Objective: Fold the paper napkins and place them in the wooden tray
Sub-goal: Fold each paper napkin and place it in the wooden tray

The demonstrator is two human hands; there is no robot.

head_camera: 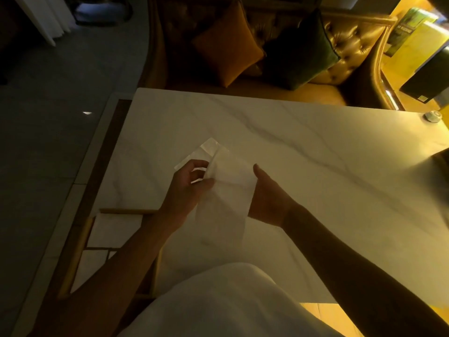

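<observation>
While the person is leaning over the marble worktop, both hands are holding one white paper napkin up off its surface; the left hand is pinching the napkin's left edge between its thumb and curled fingers, and the right hand is gripping the right edge, its thumb lying against the paper while its fingers are hiding behind the sheet; the napkin is hanging between the two hands as a long, slightly creased strip, its lower end trailing toward the person's white garment; just beyond the left hand a flat white sheet is lying on the worktop, and whether it is another napkin or a wrapper I cannot tell; the wooden tray is sitting at the near left corner of the worktop, partly under the left forearm, and folded napkins are lying flat inside it, side by side; a small round object is resting at the far right corner; behind the worktop a tufted sofa is carrying an orange cushion and a dark green cushion, the two touching.
</observation>
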